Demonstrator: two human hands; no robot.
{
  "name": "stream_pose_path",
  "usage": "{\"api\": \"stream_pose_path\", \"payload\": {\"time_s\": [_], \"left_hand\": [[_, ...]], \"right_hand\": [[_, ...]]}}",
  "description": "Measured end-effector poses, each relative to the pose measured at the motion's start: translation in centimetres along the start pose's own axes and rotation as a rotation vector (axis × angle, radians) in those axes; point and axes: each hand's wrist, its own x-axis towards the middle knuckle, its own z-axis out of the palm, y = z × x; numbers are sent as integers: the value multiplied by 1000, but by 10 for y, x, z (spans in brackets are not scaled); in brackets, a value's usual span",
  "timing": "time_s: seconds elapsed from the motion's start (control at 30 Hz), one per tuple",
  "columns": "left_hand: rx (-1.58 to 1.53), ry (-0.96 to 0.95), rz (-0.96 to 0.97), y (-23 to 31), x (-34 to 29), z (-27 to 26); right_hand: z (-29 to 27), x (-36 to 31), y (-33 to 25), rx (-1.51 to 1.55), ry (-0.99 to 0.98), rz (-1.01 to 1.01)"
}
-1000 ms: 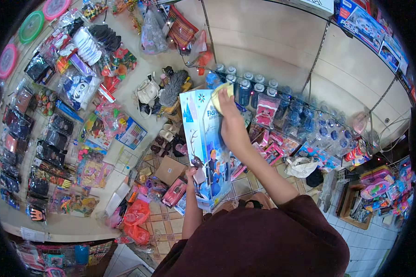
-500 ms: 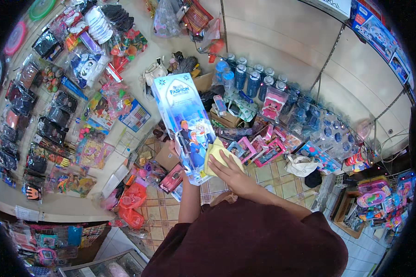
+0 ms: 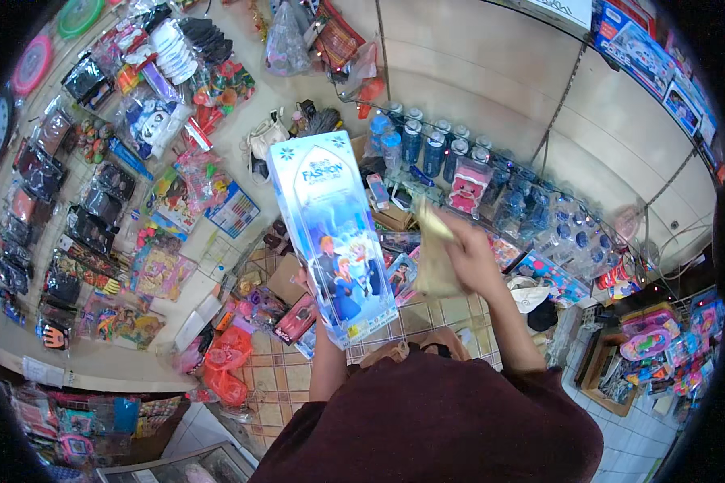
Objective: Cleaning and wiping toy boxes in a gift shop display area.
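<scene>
A tall blue and white doll box [image 3: 330,233] with cartoon figures on its front is held up before me, leaning slightly. My left hand [image 3: 303,278] grips its left edge; most of the fingers are hidden behind the box. To the right of the box, my right hand [image 3: 471,256] is closed on a pale yellow cloth [image 3: 437,262], which hangs down from it. The cloth is apart from the box and a little blurred.
Several blue bottles [image 3: 433,153] stand along the back wall. Boxed dolls [image 3: 399,274] and a pink plush pack [image 3: 469,187] are beyond my hands. Orange plastic bags [image 3: 228,354] lie on the tiled floor to the left. Packaged goods [image 3: 97,209] cover the left wall.
My right hand has lifted the yellow cloth off the lower part of the box and moved right and up. The box stays in my left hand, shifted slightly right and lower.
</scene>
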Motion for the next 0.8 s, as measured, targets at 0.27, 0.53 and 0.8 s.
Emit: {"api": "stream_pose_path", "payload": {"time_s": [0.27,0.53,0.8], "left_hand": [[-161,-41,-85,-5,-9,-45],[-88,188,34,-6,-16,-23],[247,242,261,-3,26,-2]], "right_hand": [[42,74,-13,-190,394,-265],[92,6,-30,-374,70,-225],[85,-80,1,-499,-248,-244]]}}
